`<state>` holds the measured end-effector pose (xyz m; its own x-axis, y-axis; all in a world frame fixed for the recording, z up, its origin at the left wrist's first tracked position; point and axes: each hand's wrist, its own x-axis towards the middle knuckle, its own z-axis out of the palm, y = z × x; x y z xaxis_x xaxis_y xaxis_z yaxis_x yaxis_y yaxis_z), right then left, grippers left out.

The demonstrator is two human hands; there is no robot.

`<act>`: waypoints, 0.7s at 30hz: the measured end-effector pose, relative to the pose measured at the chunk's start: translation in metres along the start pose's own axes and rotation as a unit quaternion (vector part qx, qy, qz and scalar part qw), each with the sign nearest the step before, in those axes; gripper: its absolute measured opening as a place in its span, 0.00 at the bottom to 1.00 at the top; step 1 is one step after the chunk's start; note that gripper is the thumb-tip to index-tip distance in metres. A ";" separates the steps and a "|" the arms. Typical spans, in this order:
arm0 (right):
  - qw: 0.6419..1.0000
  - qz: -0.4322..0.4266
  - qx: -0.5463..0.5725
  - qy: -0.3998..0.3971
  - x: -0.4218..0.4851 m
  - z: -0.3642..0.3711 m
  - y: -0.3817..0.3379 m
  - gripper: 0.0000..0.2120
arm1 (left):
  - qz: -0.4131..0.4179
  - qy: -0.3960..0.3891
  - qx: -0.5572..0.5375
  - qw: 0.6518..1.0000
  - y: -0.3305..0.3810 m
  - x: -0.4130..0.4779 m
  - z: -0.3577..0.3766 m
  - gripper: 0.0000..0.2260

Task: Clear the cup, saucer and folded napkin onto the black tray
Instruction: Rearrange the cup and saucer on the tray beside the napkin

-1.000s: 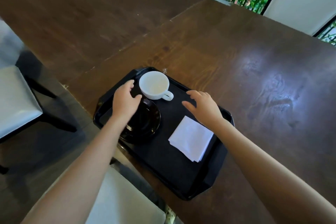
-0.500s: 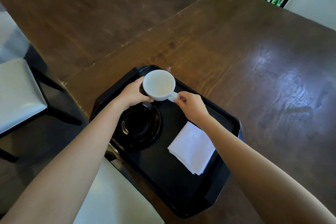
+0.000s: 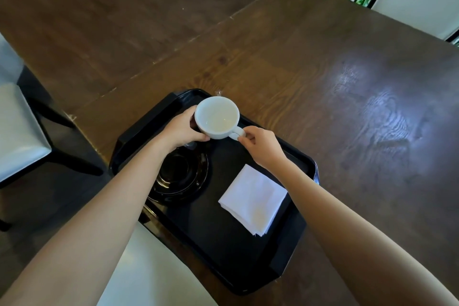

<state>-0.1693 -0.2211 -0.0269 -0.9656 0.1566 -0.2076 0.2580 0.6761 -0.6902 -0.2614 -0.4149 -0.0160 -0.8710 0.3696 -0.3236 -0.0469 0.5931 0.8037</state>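
Since half a second ago the cup [image 3: 216,117] has barely moved, staying at the tray's [image 3: 288,256] far end, with the left hand [image 3: 182,128] wrapped round its side and the right hand [image 3: 260,144] pinching its handle. The dark saucer [image 3: 183,176] and folded napkin [image 3: 253,199] already lie on the tray on the bench [image 3: 347,82]. I judge only setting the cup down remains, perhaps onto the saucer.

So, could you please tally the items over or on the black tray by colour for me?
White: 2, the cup held by both hands, and the folded napkin
Black: 1, the saucer
Total: 3, on the tray
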 end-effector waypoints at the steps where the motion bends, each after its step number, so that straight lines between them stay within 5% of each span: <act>1: 1.000 0.004 0.002 -0.005 0.000 -0.001 -0.001 0.11 | 0.001 -0.005 0.005 1.000 -0.001 0.000 -0.001 0.38; 5: 0.999 0.046 0.010 0.004 -0.006 -0.008 -0.007 0.18 | -0.028 0.009 0.089 0.996 -0.011 -0.005 -0.017 0.41; 8: 0.996 0.063 -0.040 0.050 -0.024 -0.011 -0.007 0.11 | -0.046 0.061 0.143 0.987 -0.030 -0.023 -0.041 0.33; 11: 0.997 0.042 -0.070 0.010 -0.044 0.006 -0.018 0.10 | -0.060 0.069 0.203 0.975 -0.047 -0.046 -0.050 0.28; 21: 0.995 0.068 -0.056 -0.039 -0.040 0.053 -0.050 0.14 | -0.024 0.125 0.206 0.970 -0.059 -0.060 -0.041 0.22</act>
<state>-0.1424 -0.2993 -0.0205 -0.9156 0.1976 -0.3501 0.3760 0.7293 -0.5716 -0.2265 -0.5013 -0.0231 -0.9666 0.1797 -0.1826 0.0641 0.8598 0.5065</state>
